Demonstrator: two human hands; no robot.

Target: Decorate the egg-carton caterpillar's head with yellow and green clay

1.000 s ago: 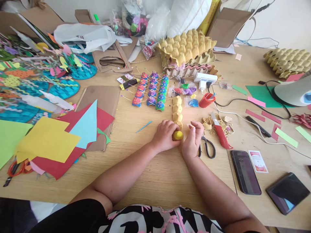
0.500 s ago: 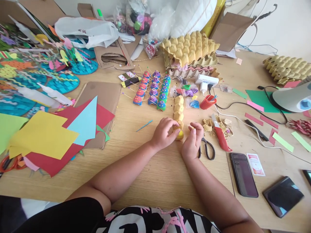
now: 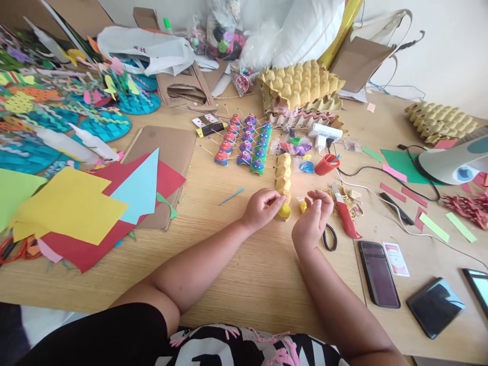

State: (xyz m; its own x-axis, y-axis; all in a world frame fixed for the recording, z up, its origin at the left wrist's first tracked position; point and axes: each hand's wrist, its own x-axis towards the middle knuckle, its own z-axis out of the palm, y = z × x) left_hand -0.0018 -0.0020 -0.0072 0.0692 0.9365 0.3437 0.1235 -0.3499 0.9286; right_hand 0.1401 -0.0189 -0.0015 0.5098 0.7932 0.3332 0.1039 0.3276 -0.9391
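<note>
My left hand pinches the near end of an egg carton strip, a row of pale yellow cups. The cup at this end is brighter yellow. My right hand is raised just right of the strip, apart from it, with curled fingers and the thumb close to them. What it holds, if anything, is hidden. Beside its fingers shows a small yellow lump, partly covered. Black-handled scissors lie partly behind this hand.
Painted egg-carton caterpillars stand ahead in three rows. A red-handled knife lies by carton scraps on the right, near a red cup and a phone. Coloured paper covers the left. Egg trays are stacked behind.
My right hand has moved right, away from the strip, and the yellow lump beside it has come into view. The strip's bright yellow end shows more. The whole view has shifted slightly.
</note>
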